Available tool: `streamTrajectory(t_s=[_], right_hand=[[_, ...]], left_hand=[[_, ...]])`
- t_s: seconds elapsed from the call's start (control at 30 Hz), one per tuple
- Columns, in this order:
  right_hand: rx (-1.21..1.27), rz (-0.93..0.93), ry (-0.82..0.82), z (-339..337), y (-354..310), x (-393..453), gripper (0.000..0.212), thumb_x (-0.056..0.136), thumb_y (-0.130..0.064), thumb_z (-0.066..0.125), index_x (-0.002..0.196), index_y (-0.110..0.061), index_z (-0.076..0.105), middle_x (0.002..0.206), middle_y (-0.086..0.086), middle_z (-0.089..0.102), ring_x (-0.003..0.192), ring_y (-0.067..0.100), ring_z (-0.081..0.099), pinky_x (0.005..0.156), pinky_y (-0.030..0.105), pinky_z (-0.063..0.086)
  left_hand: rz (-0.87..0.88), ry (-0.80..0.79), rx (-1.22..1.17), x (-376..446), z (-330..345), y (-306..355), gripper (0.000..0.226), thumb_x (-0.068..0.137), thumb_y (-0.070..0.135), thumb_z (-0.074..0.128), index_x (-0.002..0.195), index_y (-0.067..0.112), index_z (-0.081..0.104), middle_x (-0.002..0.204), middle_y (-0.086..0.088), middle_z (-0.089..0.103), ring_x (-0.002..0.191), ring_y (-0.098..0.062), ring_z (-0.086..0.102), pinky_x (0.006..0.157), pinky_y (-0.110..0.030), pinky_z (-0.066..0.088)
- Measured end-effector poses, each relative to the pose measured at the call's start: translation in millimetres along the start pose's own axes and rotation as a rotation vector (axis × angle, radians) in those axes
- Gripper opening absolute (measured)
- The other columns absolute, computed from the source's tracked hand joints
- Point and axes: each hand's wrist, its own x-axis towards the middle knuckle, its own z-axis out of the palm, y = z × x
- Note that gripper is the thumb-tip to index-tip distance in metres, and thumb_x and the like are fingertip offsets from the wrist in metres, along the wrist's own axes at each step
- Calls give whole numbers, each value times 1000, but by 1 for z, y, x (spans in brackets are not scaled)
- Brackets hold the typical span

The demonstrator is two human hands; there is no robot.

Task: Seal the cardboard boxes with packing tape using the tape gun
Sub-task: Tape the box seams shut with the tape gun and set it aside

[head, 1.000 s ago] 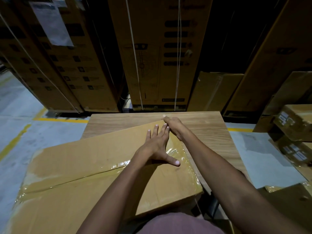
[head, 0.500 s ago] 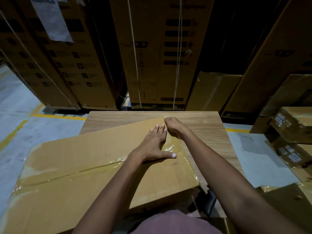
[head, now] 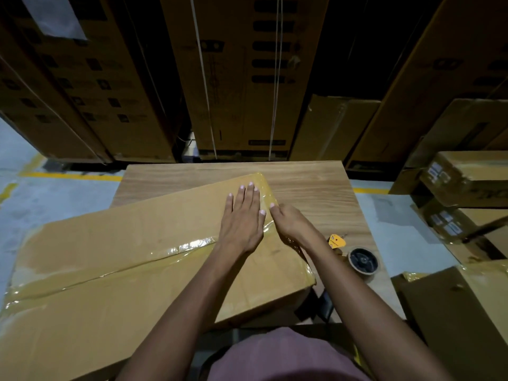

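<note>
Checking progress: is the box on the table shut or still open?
Shut: the box flaps lie flat, tape over the seam, left hand pressing it.

Two bare hands are seen: the left hand point(head: 243, 220) and the right hand point(head: 290, 221). One large flat cardboard box point(head: 115, 259) is counted on one wooden desk point(head: 316, 188). One long strip of clear tape point(head: 154, 255) is seen along the box's centre seam, with further tape over its ends. One tape gun point(head: 357, 258) is counted on the desk, carrying one roll and one yellow tag. At least three smaller boxes point(head: 467, 177) are counted at the right, and several tall strapped cartons point(head: 242, 72) are seen behind; their exact number cannot be told.
</note>
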Motion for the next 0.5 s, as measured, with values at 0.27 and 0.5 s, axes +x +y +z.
streamTrajectory(t_s=[0.27,0.5], right_hand=[[-3,-10,30,1,5,-16,48,111,-42,30,75,-19,53,87,9,61,85,27,57,75,36,40],[-191,150,61,9,29,-102,56,109,-55,22,107,-14,61,104,12,67,100,37,62,87,47,51]], left_hand=[[-18,-21,-23,2,-2,0,61,110,38,16,163,14,-3,170,-3,-11,156,-21,-14,126,-44,-8],[-22,-17,-18,3,0,-1,61,110,37,16,162,13,-2,170,-4,-10,156,-22,-13,124,-44,-9]])
